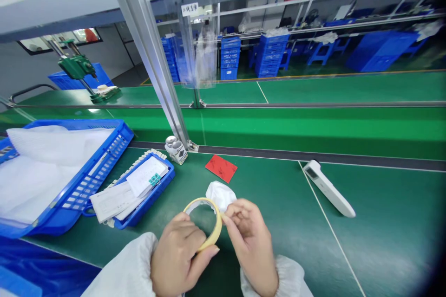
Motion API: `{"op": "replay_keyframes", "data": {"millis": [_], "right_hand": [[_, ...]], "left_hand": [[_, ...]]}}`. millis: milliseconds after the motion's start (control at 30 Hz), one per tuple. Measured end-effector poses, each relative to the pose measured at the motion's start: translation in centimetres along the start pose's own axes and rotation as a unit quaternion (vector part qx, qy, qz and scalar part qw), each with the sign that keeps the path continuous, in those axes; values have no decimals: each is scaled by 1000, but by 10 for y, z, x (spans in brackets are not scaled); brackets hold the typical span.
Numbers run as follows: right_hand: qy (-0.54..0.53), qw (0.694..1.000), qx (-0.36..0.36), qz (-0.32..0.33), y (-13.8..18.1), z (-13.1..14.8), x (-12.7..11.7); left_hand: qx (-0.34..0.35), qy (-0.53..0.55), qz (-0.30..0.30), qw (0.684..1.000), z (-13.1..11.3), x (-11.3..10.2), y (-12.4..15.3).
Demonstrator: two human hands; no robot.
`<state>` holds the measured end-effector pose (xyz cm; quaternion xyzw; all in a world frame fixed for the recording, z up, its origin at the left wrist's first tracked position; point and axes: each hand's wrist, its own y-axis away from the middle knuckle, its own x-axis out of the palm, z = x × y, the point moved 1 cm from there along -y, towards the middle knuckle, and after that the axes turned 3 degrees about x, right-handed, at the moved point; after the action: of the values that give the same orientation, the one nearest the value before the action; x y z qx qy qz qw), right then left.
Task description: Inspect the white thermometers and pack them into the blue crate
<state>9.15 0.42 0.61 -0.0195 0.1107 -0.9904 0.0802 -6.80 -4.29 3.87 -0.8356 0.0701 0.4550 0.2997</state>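
Observation:
A roll of yellowish masking tape (pixel 216 232) is gripped in my left hand (pixel 183 253), with the fingers through its ring and the thumb along its lower edge. My right hand (pixel 252 239) has its fingers curled, thumb and fingertips pinched at the roll's right side; the tape's free end there is too small to make out clearly. Just beyond the roll lies a crumpled white cloth-like piece (pixel 220 195), partly covered by the roll and my right fingers. A red card (pixel 221 168) lies flat on the green table farther back.
On the left stand a small blue basket (pixel 170 175) of papers and a large blue crate (pixel 120 137) with white foam sheets. A white handheld device (pixel 330 189) lies right. Small metal cylinders (pixel 176 150) stand near the aluminium post (pixel 148 51); a green drill press (pixel 77 67) stands beyond.

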Motion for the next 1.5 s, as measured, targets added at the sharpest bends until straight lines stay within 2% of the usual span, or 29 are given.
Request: {"op": "replay_keyframes", "data": {"millis": [67,167,333,533,700,767,833,900,967,1033,1100,1167,1233,1333,1500], "right_hand": [[-3,996,17,83,-7,5,-3],[66,982,-11,175,-16,18,-5],[132,979,-42,148,-23,28,-4],[207,961,-79,165,-22,25,-2],[249,948,-125,153,-26,29,2],[223,953,-69,194,-36,26,5],[131,958,71,247,-49,18,10],[-5,948,224,225,-63,5,21],[-100,936,302,150,-76,-10,37],[-132,937,309,98,-88,-23,61],[-145,939,300,80,-99,-33,88],[-160,942,289,57,-108,-41,115],[-170,944,281,36,-115,-46,138],[-180,943,278,18,-120,-54,160],[-174,942,288,-7,-124,-69,178]], "left_hand": [[15,-15,16,1000,3,-3,1],[27,-34,27,999,5,-8,2],[11,-44,32,998,5,-10,6],[3,-49,35,998,8,-6,10],[0,-59,-2,998,15,-2,12],[6,-71,-20,997,19,-1,14],[17,-75,-28,997,22,-3,16],[31,-65,-39,997,24,-8,18],[30,-61,-63,996,30,-18,21],[-13,-101,-105,989,42,-31,24],[-95,-180,-142,969,60,-44,28],[-177,-248,-141,942,79,-52,33],[-231,-281,-113,925,93,-54,37],[-254,-287,-91,919,101,-47,44],[-238,-260,-133,926,102,-33,60]]}}
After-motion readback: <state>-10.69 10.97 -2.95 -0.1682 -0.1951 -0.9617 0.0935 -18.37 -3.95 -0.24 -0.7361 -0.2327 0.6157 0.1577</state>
